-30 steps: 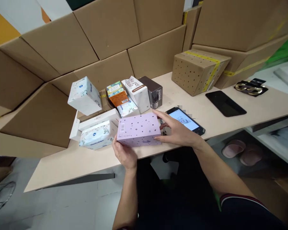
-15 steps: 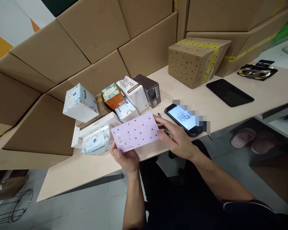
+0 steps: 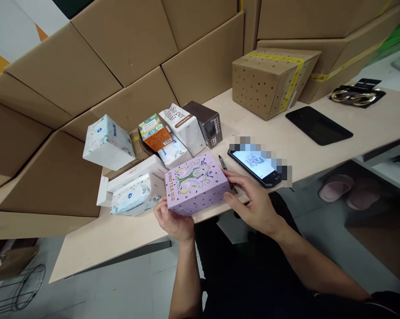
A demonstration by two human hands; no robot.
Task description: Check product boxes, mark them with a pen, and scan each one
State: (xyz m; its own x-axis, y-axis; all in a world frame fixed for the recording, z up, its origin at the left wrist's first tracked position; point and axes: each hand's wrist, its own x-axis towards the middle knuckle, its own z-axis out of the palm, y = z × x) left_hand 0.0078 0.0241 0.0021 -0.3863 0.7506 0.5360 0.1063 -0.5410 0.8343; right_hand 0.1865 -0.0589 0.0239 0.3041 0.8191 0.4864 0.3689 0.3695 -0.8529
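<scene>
A purple tea box point(image 3: 197, 184) marked "FIND TEA", with a green plant drawing on its top face, is at the table's front edge. My left hand point(image 3: 175, 221) grips its lower left corner, fingers partly hidden beneath. At the right end, my right hand point(image 3: 253, 201) holds it between thumb and fingers. Behind the box lies a dark pen point(image 3: 222, 162), partly covered. To its left is a floral tissue pack point(image 3: 133, 196). A phone point(image 3: 254, 165) with a lit screen lies right of the pen.
Behind stand another tissue pack point(image 3: 107, 141), an orange carton point(image 3: 155, 133), a white "Super Meal" box point(image 3: 185, 128) and a dark brown box point(image 3: 206, 119). Further right are a taped cardboard box point(image 3: 254, 86), a black flat plate point(image 3: 319, 125) and gold-coloured chain pieces point(image 3: 355, 96). Large cartons point(image 3: 136, 40) wall the back.
My hands have tilted the tea box, so its decorated top now shows where the dotted side with the barcode faced me. It sits slightly further right, uncovering more of the pen.
</scene>
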